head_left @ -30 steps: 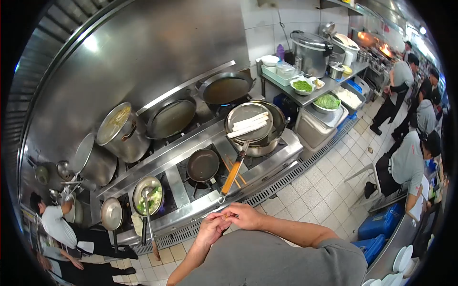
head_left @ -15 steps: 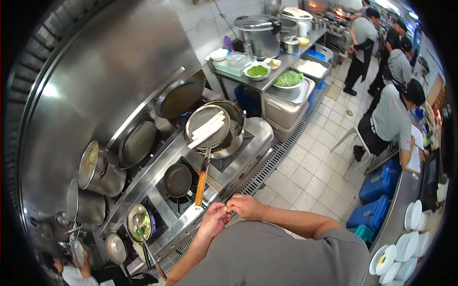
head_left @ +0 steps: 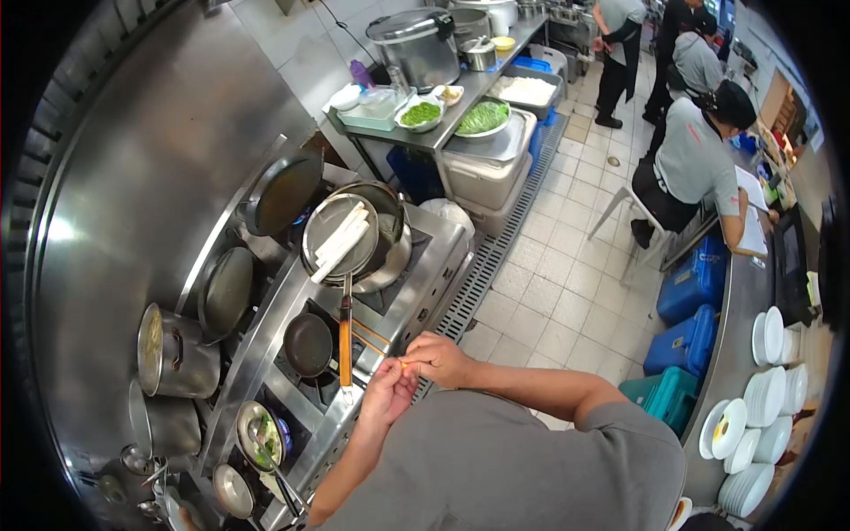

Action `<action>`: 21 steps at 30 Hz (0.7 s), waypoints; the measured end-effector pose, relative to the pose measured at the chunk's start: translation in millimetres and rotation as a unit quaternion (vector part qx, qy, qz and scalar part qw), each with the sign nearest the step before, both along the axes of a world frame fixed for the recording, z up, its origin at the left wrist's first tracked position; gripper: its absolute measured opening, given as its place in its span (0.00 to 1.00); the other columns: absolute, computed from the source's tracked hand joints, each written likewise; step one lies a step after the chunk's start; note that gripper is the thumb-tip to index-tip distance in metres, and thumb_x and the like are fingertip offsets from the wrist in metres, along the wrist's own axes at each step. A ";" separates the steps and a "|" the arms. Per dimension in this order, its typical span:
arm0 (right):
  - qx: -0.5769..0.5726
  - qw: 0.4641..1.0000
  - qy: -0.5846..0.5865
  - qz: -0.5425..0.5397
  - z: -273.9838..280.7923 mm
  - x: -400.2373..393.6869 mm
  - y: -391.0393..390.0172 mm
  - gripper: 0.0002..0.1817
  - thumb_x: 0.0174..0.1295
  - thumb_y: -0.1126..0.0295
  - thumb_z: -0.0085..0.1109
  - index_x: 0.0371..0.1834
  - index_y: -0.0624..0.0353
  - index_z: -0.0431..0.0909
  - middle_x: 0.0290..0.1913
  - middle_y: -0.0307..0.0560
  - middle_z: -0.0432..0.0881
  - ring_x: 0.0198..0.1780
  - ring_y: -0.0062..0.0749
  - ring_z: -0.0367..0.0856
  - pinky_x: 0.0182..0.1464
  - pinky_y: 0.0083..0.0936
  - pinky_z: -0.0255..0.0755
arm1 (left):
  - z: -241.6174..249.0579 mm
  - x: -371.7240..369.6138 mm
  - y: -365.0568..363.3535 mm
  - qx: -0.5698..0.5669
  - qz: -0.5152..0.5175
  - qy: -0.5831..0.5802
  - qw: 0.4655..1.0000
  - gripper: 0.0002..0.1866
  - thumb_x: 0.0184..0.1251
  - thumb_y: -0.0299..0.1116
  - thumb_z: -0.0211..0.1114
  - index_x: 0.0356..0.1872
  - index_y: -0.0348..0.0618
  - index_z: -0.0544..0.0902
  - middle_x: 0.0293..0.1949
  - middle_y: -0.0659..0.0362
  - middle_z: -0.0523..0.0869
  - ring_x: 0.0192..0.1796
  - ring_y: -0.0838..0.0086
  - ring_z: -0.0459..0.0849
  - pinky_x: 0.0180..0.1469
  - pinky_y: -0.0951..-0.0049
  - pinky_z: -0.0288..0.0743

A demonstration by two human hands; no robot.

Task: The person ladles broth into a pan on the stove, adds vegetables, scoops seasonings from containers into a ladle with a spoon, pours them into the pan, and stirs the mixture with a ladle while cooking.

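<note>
My left hand [head_left: 390,389] and my right hand [head_left: 441,361] meet in front of my body, the fingers of both closed in a pinch. A tiny orange spot shows between the fingertips, too small to name. Just left of my hands, the wooden handle [head_left: 346,341] of a strainer points toward me. Its round mesh [head_left: 363,257] rests over a large pot [head_left: 394,265], with several white sticks [head_left: 343,241] lying on it. A pair of thin chopsticks [head_left: 370,334] lies beside the handle. A small dark frying pan [head_left: 309,343] sits on the stove nearby.
A pan with green food [head_left: 260,435] sits over a blue flame. Tall pots [head_left: 181,354] and dark pans [head_left: 232,292] line the stove's back. Greens [head_left: 483,119] stand by a side table. A person [head_left: 695,146] sits at the right counter; plates [head_left: 763,394] are stacked there.
The whole view has shifted, so the stove and side table appear further left. My hands stay together and sit slightly higher, the orange spot now showing. The person at lower left is mostly out of view.
</note>
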State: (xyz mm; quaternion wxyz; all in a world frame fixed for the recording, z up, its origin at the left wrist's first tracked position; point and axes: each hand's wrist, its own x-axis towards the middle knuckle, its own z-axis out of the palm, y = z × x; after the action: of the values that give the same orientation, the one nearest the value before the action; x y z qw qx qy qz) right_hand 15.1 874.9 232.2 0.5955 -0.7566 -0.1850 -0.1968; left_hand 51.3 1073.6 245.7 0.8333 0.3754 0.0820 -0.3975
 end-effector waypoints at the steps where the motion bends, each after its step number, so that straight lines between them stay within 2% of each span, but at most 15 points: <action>1: 0.013 1.000 0.013 0.009 -1.9 -0.8 0.7 0.11 0.64 0.68 0.69 0.47 0.57 0.90 0.43 0.46 0.86 0.46 0.38 0.83 0.50 0.31 0.76 | 4.6 -0.3 -2.2 -0.012 -0.018 -0.031 0.999 0.05 0.77 0.33 0.65 0.45 0.45 0.79 0.35 0.57 0.86 0.37 0.72 0.85 0.47 0.70 0.81; 2: 0.016 1.000 0.019 0.005 -4.1 -3.4 2.9 0.11 0.64 0.68 0.69 0.47 0.57 0.90 0.43 0.46 0.86 0.46 0.38 0.83 0.50 0.31 0.76 | 4.9 0.5 -5.4 -0.009 -0.022 -0.026 0.999 0.05 0.77 0.33 0.65 0.45 0.45 0.79 0.35 0.57 0.86 0.37 0.72 0.85 0.47 0.70 0.81; 4: 0.186 0.971 0.141 0.047 -5.7 -7.4 6.6 0.12 0.66 0.67 0.68 0.50 0.59 0.89 0.44 0.50 0.86 0.47 0.39 0.84 0.52 0.31 0.77 | 3.3 1.4 -8.6 0.006 -0.002 -0.047 0.999 0.05 0.77 0.32 0.65 0.45 0.44 0.78 0.35 0.57 0.85 0.37 0.71 0.85 0.46 0.69 0.81; 6: 0.200 0.964 0.165 0.052 -4.4 -13.3 5.9 0.14 0.68 0.66 0.66 0.52 0.60 0.88 0.45 0.52 0.86 0.48 0.37 0.86 0.52 0.29 0.78 | -2.8 0.8 -8.5 0.007 -0.005 -0.046 0.999 0.05 0.77 0.31 0.65 0.45 0.43 0.77 0.35 0.57 0.85 0.37 0.71 0.85 0.46 0.70 0.81; 8: 0.117 0.963 0.233 0.061 -4.1 -22.8 -3.7 0.13 0.71 0.69 0.62 0.55 0.59 0.86 0.46 0.45 0.86 0.44 0.32 0.84 0.50 0.29 0.79 | -7.0 -3.1 -17.0 0.131 -0.023 -0.097 0.986 0.06 0.77 0.29 0.65 0.44 0.41 0.77 0.35 0.57 0.85 0.39 0.72 0.85 0.46 0.69 0.83; 9: 0.098 0.965 0.234 0.069 -1.7 -25.8 -9.5 0.15 0.70 0.70 0.59 0.57 0.58 0.86 0.46 0.48 0.86 0.44 0.37 0.85 0.50 0.33 0.80 | -17.2 -3.3 -18.9 0.146 -0.010 -0.120 0.982 0.06 0.75 0.26 0.66 0.44 0.40 0.76 0.36 0.56 0.86 0.41 0.71 0.87 0.45 0.69 0.85; 11: -0.009 0.981 0.190 0.038 -15.4 -25.3 -14.0 0.17 0.66 0.70 0.61 0.57 0.58 0.85 0.46 0.58 0.87 0.49 0.49 0.87 0.53 0.39 0.79 | -19.0 -5.4 -25.4 0.181 -0.004 -0.161 0.970 0.07 0.74 0.24 0.67 0.44 0.40 0.75 0.37 0.53 0.87 0.40 0.69 0.89 0.45 0.68 0.86; 14: -0.054 0.986 0.157 0.004 -8.5 -28.7 -21.2 0.15 0.66 0.69 0.61 0.54 0.58 0.85 0.46 0.58 0.88 0.49 0.52 0.87 0.52 0.41 0.79 | -34.5 -0.9 -30.2 0.156 -0.024 -0.176 0.972 0.10 0.73 0.21 0.66 0.47 0.40 0.74 0.39 0.51 0.88 0.39 0.68 0.90 0.44 0.68 0.87; 17: -0.124 0.986 0.107 -0.033 -21.7 -28.1 -23.7 0.09 0.66 0.70 0.60 0.45 0.59 0.85 0.42 0.55 0.87 0.46 0.55 0.86 0.48 0.45 0.80 | -42.5 1.2 -33.2 0.125 -0.053 -0.126 0.983 0.14 0.76 0.26 0.64 0.55 0.43 0.71 0.45 0.47 0.89 0.46 0.62 0.90 0.53 0.60 0.85; 21: -0.158 0.978 0.121 -0.058 -41.7 -27.1 -33.7 0.08 0.65 0.71 0.60 0.43 0.60 0.84 0.40 0.55 0.86 0.45 0.55 0.86 0.48 0.44 0.79 | -12.6 -10.3 -55.2 0.120 -0.089 -0.092 0.985 0.16 0.76 0.26 0.63 0.60 0.41 0.71 0.50 0.47 0.87 0.48 0.62 0.90 0.53 0.60 0.86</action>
State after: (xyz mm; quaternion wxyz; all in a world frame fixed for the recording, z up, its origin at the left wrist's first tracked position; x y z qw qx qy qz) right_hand -11.9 841.2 190.6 0.4736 -0.8690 -0.0964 -0.1060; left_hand 41.0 1018.4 233.1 0.7476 0.5131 0.0180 -0.4213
